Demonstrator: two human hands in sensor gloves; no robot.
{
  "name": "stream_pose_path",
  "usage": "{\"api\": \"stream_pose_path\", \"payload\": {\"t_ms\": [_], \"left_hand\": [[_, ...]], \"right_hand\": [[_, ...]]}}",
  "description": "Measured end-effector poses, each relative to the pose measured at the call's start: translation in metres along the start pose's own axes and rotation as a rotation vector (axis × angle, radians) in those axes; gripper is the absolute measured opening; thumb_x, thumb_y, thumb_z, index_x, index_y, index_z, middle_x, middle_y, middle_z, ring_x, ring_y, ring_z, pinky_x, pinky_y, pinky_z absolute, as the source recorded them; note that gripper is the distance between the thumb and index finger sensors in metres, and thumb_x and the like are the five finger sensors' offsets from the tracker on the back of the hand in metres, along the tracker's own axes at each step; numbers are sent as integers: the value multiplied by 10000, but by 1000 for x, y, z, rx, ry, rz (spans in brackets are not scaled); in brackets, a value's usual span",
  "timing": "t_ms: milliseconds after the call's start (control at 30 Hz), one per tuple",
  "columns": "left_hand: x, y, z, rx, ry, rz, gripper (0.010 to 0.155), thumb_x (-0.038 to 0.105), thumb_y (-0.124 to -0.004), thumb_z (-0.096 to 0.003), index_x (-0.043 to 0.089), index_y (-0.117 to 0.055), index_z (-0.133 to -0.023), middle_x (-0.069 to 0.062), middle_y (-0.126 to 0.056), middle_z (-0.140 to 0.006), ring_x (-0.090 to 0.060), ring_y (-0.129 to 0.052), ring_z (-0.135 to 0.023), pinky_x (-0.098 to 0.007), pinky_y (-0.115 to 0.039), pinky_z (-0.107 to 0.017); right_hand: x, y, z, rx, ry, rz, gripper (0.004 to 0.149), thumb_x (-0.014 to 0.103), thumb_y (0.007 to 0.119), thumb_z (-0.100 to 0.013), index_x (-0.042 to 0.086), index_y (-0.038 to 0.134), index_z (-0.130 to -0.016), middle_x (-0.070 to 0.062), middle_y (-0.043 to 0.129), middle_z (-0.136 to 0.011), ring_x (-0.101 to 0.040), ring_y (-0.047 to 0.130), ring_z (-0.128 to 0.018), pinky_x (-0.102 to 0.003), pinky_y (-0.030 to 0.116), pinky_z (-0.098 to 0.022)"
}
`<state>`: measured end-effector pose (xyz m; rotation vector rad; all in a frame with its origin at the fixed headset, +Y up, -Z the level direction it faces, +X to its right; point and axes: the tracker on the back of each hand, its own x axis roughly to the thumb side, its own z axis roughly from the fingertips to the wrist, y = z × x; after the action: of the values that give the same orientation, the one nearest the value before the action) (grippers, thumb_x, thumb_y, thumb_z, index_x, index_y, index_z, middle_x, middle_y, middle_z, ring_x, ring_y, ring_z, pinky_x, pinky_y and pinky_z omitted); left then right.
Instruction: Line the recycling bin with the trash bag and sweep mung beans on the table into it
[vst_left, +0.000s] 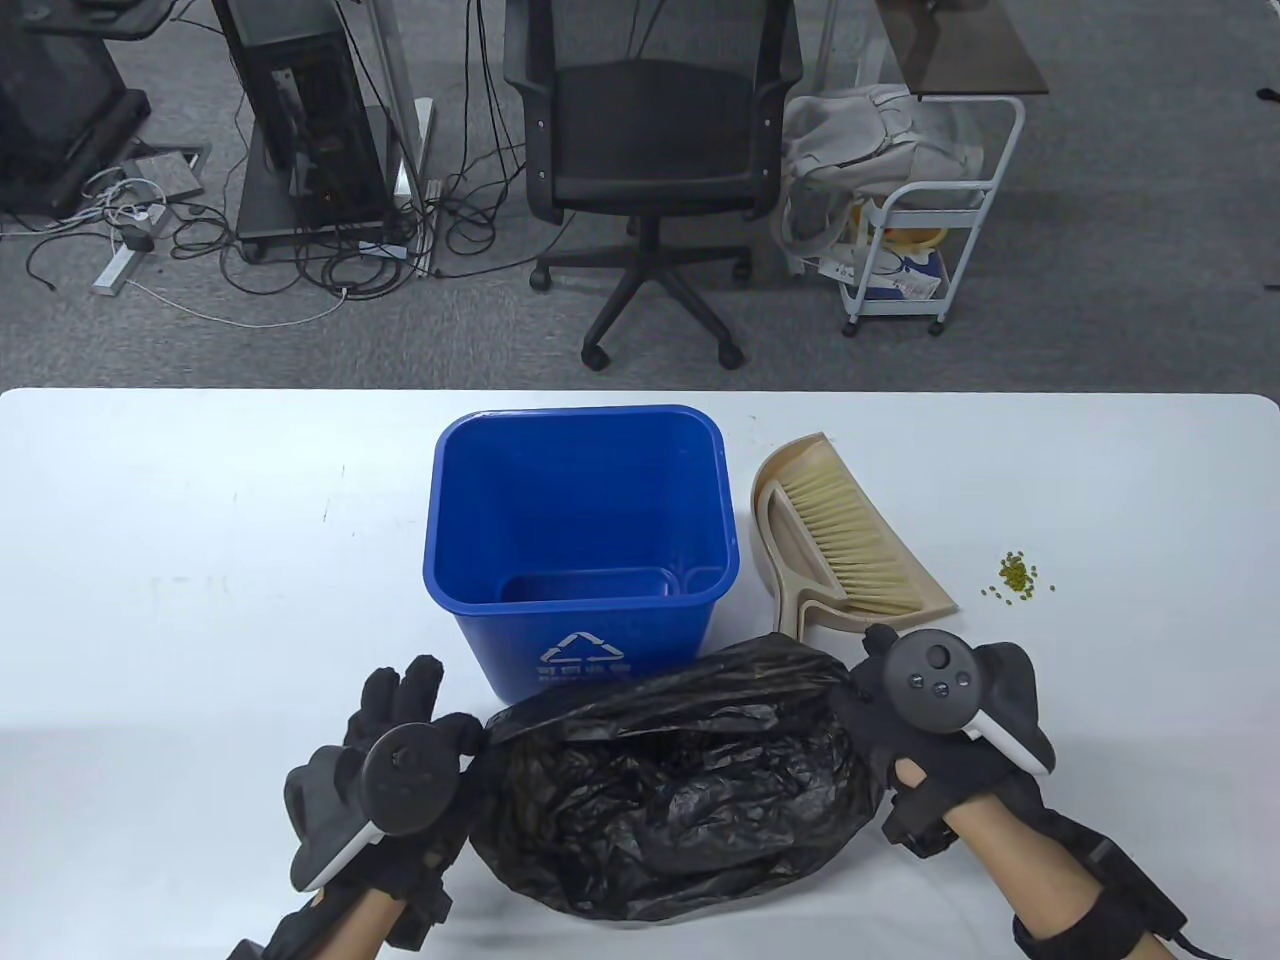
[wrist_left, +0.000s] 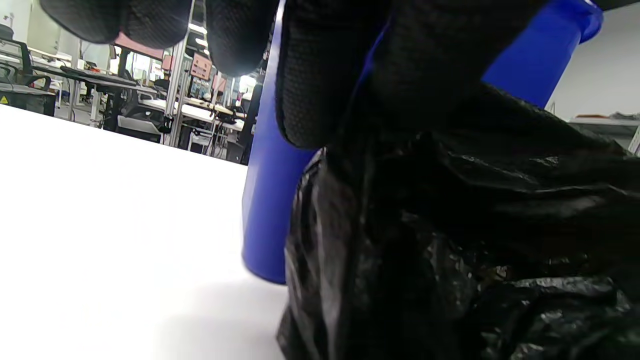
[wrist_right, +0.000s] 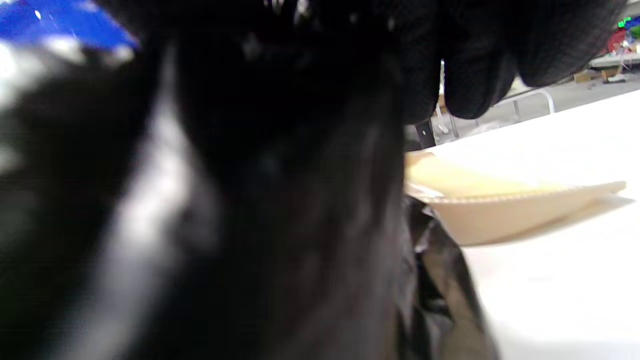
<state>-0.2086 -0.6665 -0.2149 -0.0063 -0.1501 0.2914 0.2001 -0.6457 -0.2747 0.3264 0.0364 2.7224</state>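
Note:
The blue recycling bin stands upright and unlined at the table's middle. Just in front of it lies the black trash bag, its mouth spread wide between my hands. My left hand pinches the bag's left rim, its other fingers pointing up beside the bin. My right hand grips the right rim near the dustpan handle. The left wrist view shows the bag against the bin wall. The bag fills most of the right wrist view. A small heap of mung beans lies at the right.
A beige dustpan with a brush lying in it sits right of the bin, and also shows in the right wrist view as a dustpan. Beyond the table's far edge stand an office chair and a white cart.

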Motion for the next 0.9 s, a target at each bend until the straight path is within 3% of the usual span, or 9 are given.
{"api": "stream_pose_path", "payload": {"t_ms": [300,367,500,567,633,733,800,900], "left_hand": [[-13,-25,0,-231,-9,33,1055,673,-846,-398,-123,-683,-1072,-397,-311,-1204,-781,-214,-994,-877,-338,-657],[-10,-36,-2,-285,-5,11,1126,681,-862,-379,-129,-591,-1113,-396,-234,-1205,-775,-167,-993,-882,-304,-656],[-1,-56,-13,-333,9,-34,1148,674,-881,-367,-145,-575,-1111,-401,-195,-1196,-771,-150,-986,-883,-286,-651],[5,-67,-20,-351,23,-66,1107,668,-889,-365,-139,-641,-1081,-397,-218,-1197,-768,-160,-990,-877,-300,-655],[9,-75,-26,-356,29,-115,958,637,-908,-374,-97,-802,-981,-393,-300,-1198,-765,-228,-997,-856,-359,-668],[15,-84,-33,-319,27,-177,590,487,-961,-397,4,-998,-735,-344,-499,-1176,-742,-359,-1003,-822,-451,-676],[17,-84,-35,-291,39,-199,397,371,-983,-407,32,-1039,-604,-302,-586,-1156,-727,-421,-1005,-813,-483,-677],[18,-71,-34,-251,35,-184,358,306,-995,-413,-18,-1038,-560,-296,-604,-1148,-723,-443,-1004,-810,-496,-675]], "right_hand": [[0,-19,5,-192,-11,-114,396,244,830,-484,-116,994,-484,-383,813,-917,-649,788,-793,-723,671,-529],[0,-22,5,-199,-26,-131,396,243,832,-483,-117,996,-483,-383,813,-917,-648,789,-793,-723,672,-528],[4,-23,8,-203,-54,-151,397,247,832,-484,-115,995,-487,-380,812,-920,-647,787,-796,-725,670,-528],[6,-23,11,-214,-74,-149,397,253,829,-485,-111,988,-490,-382,810,-921,-645,791,-794,-723,671,-529],[8,-23,13,-219,-82,-140,397,256,828,-485,-112,980,-490,-382,810,-922,-645,790,-795,-722,672,-529],[11,-27,16,-237,-106,-121,397,254,831,-483,-115,977,-491,-380,812,-921,-643,791,-796,-722,671,-532],[11,-30,18,-253,-120,-114,397,254,835,-481,-117,978,-489,-377,815,-921,-642,792,-798,-722,672,-533],[8,-37,19,-270,-127,-126,398,256,839,-479,-116,977,-492,-376,814,-924,-642,791,-798,-722,671,-534]]}}
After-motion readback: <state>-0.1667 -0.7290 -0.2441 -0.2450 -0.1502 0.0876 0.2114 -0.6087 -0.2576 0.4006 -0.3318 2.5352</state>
